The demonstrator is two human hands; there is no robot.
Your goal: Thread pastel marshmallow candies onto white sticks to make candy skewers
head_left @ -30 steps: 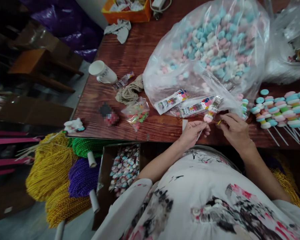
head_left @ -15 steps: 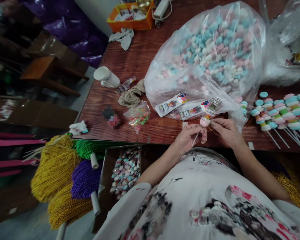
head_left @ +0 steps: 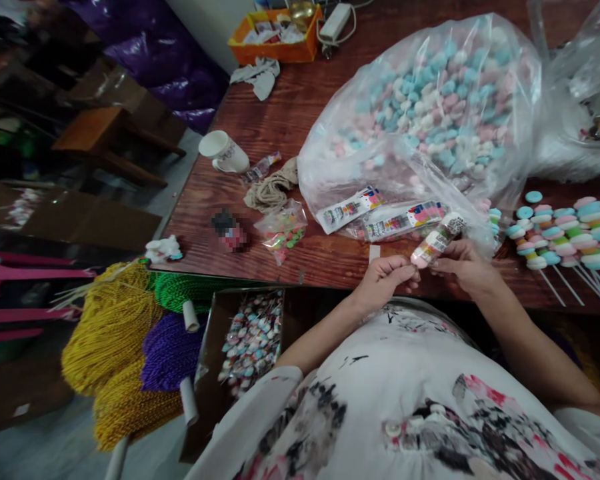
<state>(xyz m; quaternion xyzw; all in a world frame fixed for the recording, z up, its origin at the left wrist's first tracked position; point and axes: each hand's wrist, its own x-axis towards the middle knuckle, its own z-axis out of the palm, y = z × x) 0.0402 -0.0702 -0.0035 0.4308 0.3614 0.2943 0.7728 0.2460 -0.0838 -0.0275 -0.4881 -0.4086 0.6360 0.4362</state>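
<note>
Currently | left fingers (head_left: 403,274) clamped on wrapped marshmallow stick (head_left: 430,249) | right fingers (head_left: 446,266) against it, grip unclear | black print (head_left: 454,224) illegible

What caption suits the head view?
Left hand and right hand hold a wrapped candy near a clear bag of pastel sweets.

One single view is given here, and its camera is worn on the head of the person. It looks forward and steeply down, over the chest in the white printed shirt (head_left: 360,400), which fills the lower middle and stands nearest to the lens. The left hand (head_left: 383,283) and the right hand (head_left: 465,263) appear a little right of the centre, at middle distance. The view is wide: it takes in the table (head_left: 290,120) as far as the orange tray (head_left: 275,52) near the upper edge, and the floor (head_left: 50,433) on the left.
</note>
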